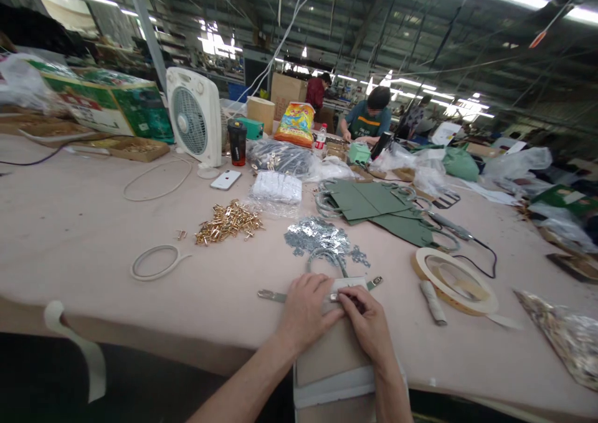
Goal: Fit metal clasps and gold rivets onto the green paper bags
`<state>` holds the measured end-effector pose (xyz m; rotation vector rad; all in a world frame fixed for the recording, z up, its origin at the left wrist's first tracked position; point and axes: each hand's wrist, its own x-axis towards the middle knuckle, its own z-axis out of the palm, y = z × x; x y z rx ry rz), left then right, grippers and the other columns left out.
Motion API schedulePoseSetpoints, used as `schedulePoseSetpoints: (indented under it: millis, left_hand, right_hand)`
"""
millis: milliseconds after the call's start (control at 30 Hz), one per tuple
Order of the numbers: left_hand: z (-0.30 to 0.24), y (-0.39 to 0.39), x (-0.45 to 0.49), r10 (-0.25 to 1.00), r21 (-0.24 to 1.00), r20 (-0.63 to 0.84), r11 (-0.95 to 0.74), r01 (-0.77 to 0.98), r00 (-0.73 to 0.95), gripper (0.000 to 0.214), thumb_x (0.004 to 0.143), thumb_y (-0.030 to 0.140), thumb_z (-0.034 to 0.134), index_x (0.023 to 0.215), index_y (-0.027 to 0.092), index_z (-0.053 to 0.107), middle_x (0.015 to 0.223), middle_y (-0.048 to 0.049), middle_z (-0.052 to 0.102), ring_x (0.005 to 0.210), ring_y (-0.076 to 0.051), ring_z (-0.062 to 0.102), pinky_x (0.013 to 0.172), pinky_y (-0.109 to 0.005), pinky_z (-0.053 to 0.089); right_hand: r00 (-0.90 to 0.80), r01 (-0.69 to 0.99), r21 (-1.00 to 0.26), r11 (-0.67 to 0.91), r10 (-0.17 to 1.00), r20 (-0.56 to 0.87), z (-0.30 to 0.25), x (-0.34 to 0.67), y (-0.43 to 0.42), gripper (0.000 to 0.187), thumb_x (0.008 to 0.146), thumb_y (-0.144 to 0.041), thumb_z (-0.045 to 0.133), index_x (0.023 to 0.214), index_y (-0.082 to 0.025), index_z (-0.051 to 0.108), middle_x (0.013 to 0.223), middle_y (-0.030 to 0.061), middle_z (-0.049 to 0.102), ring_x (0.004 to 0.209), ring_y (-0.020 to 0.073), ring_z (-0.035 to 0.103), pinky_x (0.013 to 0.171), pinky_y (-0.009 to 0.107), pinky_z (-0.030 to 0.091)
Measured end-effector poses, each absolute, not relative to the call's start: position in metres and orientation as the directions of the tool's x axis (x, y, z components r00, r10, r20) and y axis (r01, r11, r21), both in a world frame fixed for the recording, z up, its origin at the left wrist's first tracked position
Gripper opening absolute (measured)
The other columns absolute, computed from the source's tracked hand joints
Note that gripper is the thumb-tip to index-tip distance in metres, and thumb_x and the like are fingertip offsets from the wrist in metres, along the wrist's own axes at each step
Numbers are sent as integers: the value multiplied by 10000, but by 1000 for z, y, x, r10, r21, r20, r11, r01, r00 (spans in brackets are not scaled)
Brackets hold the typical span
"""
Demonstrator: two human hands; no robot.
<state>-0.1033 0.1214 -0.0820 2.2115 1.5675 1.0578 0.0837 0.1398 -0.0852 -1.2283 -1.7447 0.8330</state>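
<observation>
Under both hands lies a beige bag panel [332,356] with a looped grey-green handle [312,261] at its far end and a strap with metal ends [268,294] crossing it. My left hand [303,308] rests flat on the panel and strap, fingers extended, thumb pointing right. Closed in a pinch, my right hand [369,323] has its fingertips at a small silver metal plate [333,297] on the panel; its curled fingers hide part of what they hold. Just beyond the handle spreads a pile of flat silver metal plates [317,235].
Gold fasteners [228,222] are heaped left of the plates. A narrow tape roll [156,262] lies at left, a wide tape roll [455,283] at right. Green bag panels [374,202], a corded tool [451,225], a phone [226,180] and a fan [194,118] stand farther back. A co-worker [369,121] sits opposite.
</observation>
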Motion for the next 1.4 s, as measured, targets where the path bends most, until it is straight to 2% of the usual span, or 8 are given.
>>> schedulePoseSetpoints:
  millis: [300, 500, 733, 900, 1100, 1400]
  left_hand:
    - [-80, 121, -104, 890, 562, 422, -407, 720, 174, 572, 849, 430, 806, 1350, 262, 586, 1324, -61, 659, 1231, -283, 560, 1053, -472, 466]
    - [-80, 119, -106, 885, 587, 432, -421, 691, 172, 529, 871, 292, 766, 1364, 280, 578, 1398, -57, 623, 1263, -277, 553, 1104, -483, 427]
    - [-79, 119, -107, 885, 623, 432, -431, 653, 173, 342, 865, 245, 763, 1191, 299, 677, 1344, -32, 651, 1244, -268, 567, 1102, -485, 423]
    - [-81, 119, -107, 880, 636, 447, -440, 635, 162, 304, 855, 227, 766, 1144, 288, 696, 1332, -37, 661, 1232, -271, 576, 1089, -490, 432]
    - [-82, 122, -108, 875, 646, 457, -449, 617, 159, 230, 963, 181, 612, 1146, 287, 703, 1312, -37, 678, 1221, -251, 593, 1046, -476, 460]
    - [-87, 124, -107, 875, 662, 468, -440, 607, 124, 179, 934, 169, 648, 1052, 277, 727, 1284, -36, 697, 1191, -249, 616, 1043, -480, 467]
  right_hand:
    - [-152, 405, -876, 263, 964, 219, -86, 81, 142, 221, 966, -430, 662, 978, -232, 759, 955, 49, 706, 878, 216, 652, 769, 302, 496]
    - [-136, 393, -881, 265, 964, 229, -85, 80, 144, 223, 940, -428, 682, 965, -223, 765, 981, 65, 709, 861, 221, 652, 736, 307, 508]
    - [-139, 419, -868, 266, 964, 228, -84, 78, 146, 218, 944, -417, 669, 934, -215, 750, 969, 65, 694, 813, 210, 636, 709, 305, 507]
    - [-94, 491, -821, 291, 955, 282, -87, 74, 140, 190, 953, -398, 657, 953, -223, 730, 944, 48, 673, 737, 187, 603, 686, 304, 495]
    - [-106, 498, -815, 296, 954, 282, -87, 75, 138, 208, 953, -403, 658, 1037, -229, 736, 960, 46, 667, 670, 168, 576, 662, 306, 496]
    - [-154, 494, -793, 356, 934, 324, -90, 79, 137, 213, 977, -389, 640, 1075, -234, 750, 956, 51, 673, 662, 161, 582, 631, 295, 490]
